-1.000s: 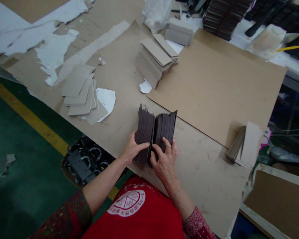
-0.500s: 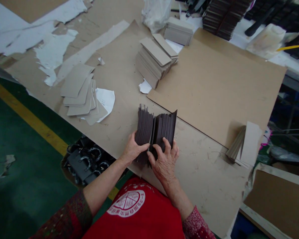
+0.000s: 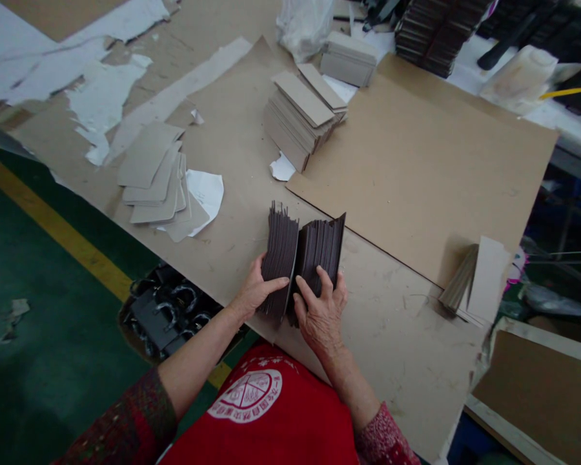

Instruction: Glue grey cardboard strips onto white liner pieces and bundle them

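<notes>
Two bundles of thin dark brown sheets stand on edge near the front of the table, side by side with a narrow gap between them. My left hand [image 3: 259,287] is closed round the left bundle [image 3: 281,248], its thumb along the side by the gap. On the right bundle [image 3: 317,242] my right hand [image 3: 322,313] is closed, with fingertips over the top edges and the thumb at the gap. The outermost sheet at the far right leans outward. What the sheets are exactly I cannot tell.
Grey card stacks [image 3: 300,119] stand further back, and loose rounded cards [image 3: 150,171] lie to the left. A brown board [image 3: 445,168] covers the right part of the table [image 3: 392,323]. Cards [image 3: 484,278] lean at its right corner. A box of black items [image 3: 169,313] is below the left edge.
The gap between the two bundles has widened slightly, and the left bundle has shifted a little left with my left hand. My right hand stays on the right bundle.
</notes>
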The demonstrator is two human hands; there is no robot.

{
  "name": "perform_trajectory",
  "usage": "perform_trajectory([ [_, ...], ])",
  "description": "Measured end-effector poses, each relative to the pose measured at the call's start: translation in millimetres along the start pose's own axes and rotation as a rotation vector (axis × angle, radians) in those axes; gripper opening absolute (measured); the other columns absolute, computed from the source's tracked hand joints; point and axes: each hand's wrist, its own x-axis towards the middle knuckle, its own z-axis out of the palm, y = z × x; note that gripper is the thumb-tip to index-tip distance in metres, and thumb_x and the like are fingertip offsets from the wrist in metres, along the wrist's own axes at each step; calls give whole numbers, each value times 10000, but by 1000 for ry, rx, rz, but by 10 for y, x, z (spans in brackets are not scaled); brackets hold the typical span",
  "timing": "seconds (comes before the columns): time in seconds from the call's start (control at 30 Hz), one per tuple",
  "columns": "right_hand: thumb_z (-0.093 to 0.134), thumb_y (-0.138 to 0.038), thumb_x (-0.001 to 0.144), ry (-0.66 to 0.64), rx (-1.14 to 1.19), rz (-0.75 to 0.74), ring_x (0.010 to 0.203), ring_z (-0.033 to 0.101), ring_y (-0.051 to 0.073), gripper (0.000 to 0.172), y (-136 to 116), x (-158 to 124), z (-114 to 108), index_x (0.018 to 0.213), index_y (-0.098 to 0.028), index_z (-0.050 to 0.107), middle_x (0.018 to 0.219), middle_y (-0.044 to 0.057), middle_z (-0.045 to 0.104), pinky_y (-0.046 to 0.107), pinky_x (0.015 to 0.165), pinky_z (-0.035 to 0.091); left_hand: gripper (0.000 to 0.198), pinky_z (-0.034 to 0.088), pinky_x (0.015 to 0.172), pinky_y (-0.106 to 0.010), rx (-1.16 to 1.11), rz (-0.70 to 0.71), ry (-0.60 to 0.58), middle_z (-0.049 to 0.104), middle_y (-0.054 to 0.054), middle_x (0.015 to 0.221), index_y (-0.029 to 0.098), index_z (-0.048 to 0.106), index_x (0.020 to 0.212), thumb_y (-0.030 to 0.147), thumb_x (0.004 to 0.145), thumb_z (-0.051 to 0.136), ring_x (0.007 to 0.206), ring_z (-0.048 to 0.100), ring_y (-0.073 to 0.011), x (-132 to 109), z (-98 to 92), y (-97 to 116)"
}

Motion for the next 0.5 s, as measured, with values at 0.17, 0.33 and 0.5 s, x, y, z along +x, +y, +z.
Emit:
perform_trajectory([
  [0.17, 605, -339, 943, -25, -19, -5, 1458, 97, 446, 304, -7, 7, -10, 1242, -358, 658, 1508, 63, 362, 656, 1107, 245, 857, 380, 1128, -484, 3, -3, -1, 569, -100, 1333, 242, 457, 1396, 304, 642, 859, 1259, 550, -286, 0, 0, -7],
  [0.33, 645, -489, 904, -19, -18, 14, 1448, 130, 445, 326, -45, 36, -17, 1174, -311, 682, 1493, 73, 382, 653, 1120, 223, 858, 367, 1136, -489, 14, -10, 5, 576, -97, 1320, 246, 450, 1400, 301, 646, 856, 1250, 554, -279, 8, 1, -18],
  [0.5, 669, -472, 892, -3, -28, 50, 1436, 172, 431, 302, -78, 55, -10, 1147, -311, 685, 1467, 73, 423, 638, 1112, 237, 854, 382, 1126, -478, 11, -7, 6, 592, -92, 1298, 246, 458, 1395, 294, 642, 857, 1229, 571, -277, 10, 1, -27],
])
